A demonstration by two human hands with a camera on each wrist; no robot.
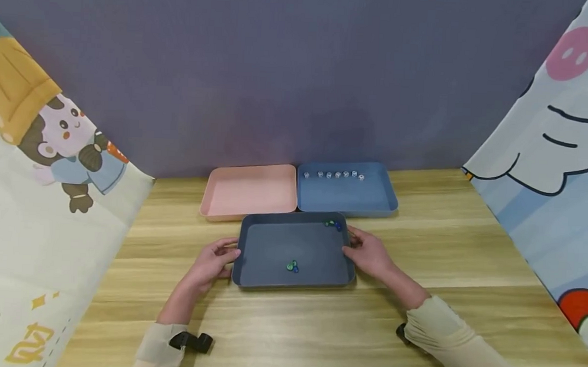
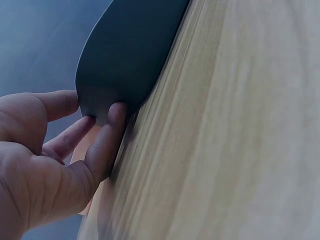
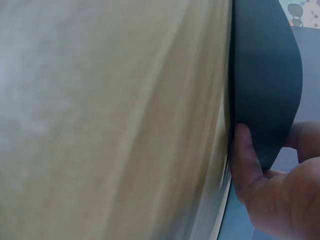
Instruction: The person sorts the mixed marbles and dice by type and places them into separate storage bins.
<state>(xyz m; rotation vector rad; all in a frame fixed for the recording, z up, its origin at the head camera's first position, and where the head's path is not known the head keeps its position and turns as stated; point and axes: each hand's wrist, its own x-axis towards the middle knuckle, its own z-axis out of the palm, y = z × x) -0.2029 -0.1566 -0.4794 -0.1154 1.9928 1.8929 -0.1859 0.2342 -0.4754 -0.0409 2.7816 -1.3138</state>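
Observation:
A dark grey rectangular tray (image 1: 267, 242) is at the middle of the wooden table, held from both short sides. My left hand (image 1: 210, 264) grips its left end, the thumb at the rim and other fingers against the outer wall. At the right end my right hand (image 1: 371, 256) holds the tray likewise, its thumb over the rim. Small shiny green and blue pieces (image 1: 291, 266) lie near the tray's front edge. More such pieces (image 1: 338, 226) sit in its far right corner; their exact kind is too small to tell. Both wrist views show fingers touching the tray's outer wall (image 2: 130, 55).
Behind the dark tray stand a pink tray (image 1: 251, 192) on the left and a blue tray (image 1: 345, 199) on the right, side by side. Several white dice (image 1: 337, 175) form a row in the blue one. A grey panel (image 1: 298, 85) rises behind the table, with printed cloths either side.

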